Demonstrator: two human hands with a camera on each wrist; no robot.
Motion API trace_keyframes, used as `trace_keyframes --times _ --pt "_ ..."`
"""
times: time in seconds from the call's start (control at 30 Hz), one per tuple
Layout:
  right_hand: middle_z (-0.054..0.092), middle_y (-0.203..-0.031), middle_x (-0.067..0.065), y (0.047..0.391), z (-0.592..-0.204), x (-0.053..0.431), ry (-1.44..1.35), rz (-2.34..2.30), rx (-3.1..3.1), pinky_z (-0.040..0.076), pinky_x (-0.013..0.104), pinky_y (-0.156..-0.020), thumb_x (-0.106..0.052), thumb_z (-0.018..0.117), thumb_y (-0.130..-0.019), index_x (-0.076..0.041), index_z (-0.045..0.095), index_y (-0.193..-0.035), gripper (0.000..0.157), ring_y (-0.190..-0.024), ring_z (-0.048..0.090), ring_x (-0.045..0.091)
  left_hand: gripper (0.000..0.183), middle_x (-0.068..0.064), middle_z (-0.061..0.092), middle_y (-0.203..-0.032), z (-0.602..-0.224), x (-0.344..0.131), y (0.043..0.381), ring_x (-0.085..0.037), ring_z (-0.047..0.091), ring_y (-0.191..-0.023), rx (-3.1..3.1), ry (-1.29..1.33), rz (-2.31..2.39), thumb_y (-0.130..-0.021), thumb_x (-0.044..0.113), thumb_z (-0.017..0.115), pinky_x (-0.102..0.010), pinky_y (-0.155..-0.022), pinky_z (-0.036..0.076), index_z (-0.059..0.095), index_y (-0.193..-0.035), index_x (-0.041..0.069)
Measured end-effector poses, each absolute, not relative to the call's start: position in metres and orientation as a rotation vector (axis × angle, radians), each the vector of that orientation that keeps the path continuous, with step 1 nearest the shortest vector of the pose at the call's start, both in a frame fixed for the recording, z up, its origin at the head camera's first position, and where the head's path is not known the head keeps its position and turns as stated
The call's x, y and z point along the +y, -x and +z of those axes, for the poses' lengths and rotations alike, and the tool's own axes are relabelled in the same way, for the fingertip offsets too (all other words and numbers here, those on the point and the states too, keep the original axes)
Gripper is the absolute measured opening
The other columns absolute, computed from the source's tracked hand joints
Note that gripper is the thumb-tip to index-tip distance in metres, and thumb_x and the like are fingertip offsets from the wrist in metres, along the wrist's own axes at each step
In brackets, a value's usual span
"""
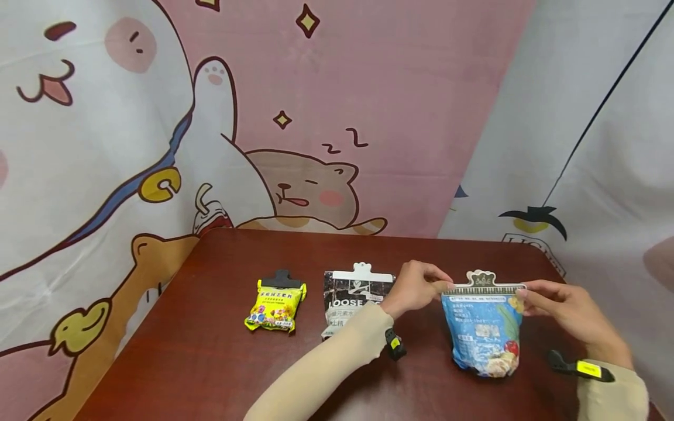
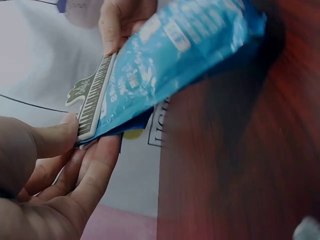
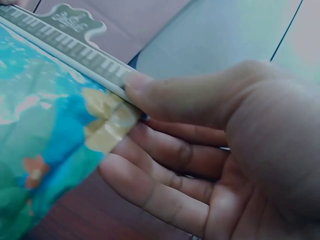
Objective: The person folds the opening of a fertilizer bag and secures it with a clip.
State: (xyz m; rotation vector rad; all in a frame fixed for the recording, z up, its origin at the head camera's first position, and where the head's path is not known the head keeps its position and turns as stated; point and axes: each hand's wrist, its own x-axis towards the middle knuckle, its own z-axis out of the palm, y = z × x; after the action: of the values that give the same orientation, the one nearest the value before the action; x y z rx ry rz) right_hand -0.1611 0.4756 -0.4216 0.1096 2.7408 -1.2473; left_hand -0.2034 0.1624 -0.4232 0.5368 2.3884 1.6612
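Note:
A blue bag [image 1: 481, 333] with food pictures hangs upright under a wide clip [image 1: 482, 283] with piano-key markings along its top edge. My left hand [image 1: 416, 285] pinches the clip's left end; in the left wrist view, the thumb [image 2: 62, 132] lies on the clip's face and the fingers sit behind the bag. At the other end my right hand [image 1: 571, 310] pinches the clip and the bag's corner, its thumb [image 3: 170, 95] in front and fingers behind, as the right wrist view shows.
Left on the dark red table [image 1: 200, 362] lies a yellow bag [image 1: 276, 305] with a black clip [image 1: 282, 279]. Beside it is a black-and-white bag [image 1: 337, 304] with a white clip [image 1: 362, 272], partly hidden by my left arm. A printed cloth [image 1: 411, 117] hangs behind the table.

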Motion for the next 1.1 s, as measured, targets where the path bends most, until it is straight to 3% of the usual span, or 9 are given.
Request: trace_keyframes --times 0.37,0.6,0.93,1.1 --pt "0.075 -0.104 0.006 0.182 -0.439 0.468 -0.209 -1.281 2.726 0.060 0.025 -0.071 -0.056 0.061 -0.098 0.012 0.052 -0.140 0.080 -0.080 0.076 0.013 0.009 0.004 0.070 -0.089 -0.426 0.174 0.228 -0.011 0.070 -0.067 2.534 -0.557 1.432 -0.094 0.017 0.075 -0.020 -0.057 0.053 0.082 -0.096 0.012" --pt "0.074 -0.105 0.011 0.193 -0.455 0.470 -0.263 -1.298 2.651 0.062 0.030 -0.073 -0.055 0.061 -0.099 0.017 0.047 -0.141 0.084 -0.078 0.074 0.015 0.012 0.004 0.076 -0.094 -0.436 0.183 0.243 -0.005 0.057 -0.066 2.656 -0.565 1.179 -0.096 0.018 0.073 -0.019 -0.055 0.046 0.083 -0.094 0.013" --pt "0.072 -0.106 0.021 0.205 -0.476 0.469 -0.322 -1.163 2.696 0.058 0.026 -0.067 -0.061 0.062 -0.095 0.015 0.056 -0.134 0.085 -0.080 0.070 0.018 0.008 0.000 0.074 -0.099 -0.456 0.189 0.254 -0.008 0.061 -0.080 2.621 -0.474 1.084 -0.093 0.011 0.074 -0.024 -0.065 0.053 0.082 -0.096 0.010" --pt "0.073 -0.100 0.017 0.204 -0.484 0.467 -0.412 -1.190 2.687 0.057 0.024 -0.063 -0.059 0.065 -0.094 0.014 0.059 -0.132 0.083 -0.076 0.069 0.016 0.008 0.003 0.076 -0.101 -0.459 0.195 0.254 -0.007 0.061 -0.080 2.674 -0.478 0.994 -0.093 0.012 0.074 -0.023 -0.063 0.051 0.082 -0.094 0.012"
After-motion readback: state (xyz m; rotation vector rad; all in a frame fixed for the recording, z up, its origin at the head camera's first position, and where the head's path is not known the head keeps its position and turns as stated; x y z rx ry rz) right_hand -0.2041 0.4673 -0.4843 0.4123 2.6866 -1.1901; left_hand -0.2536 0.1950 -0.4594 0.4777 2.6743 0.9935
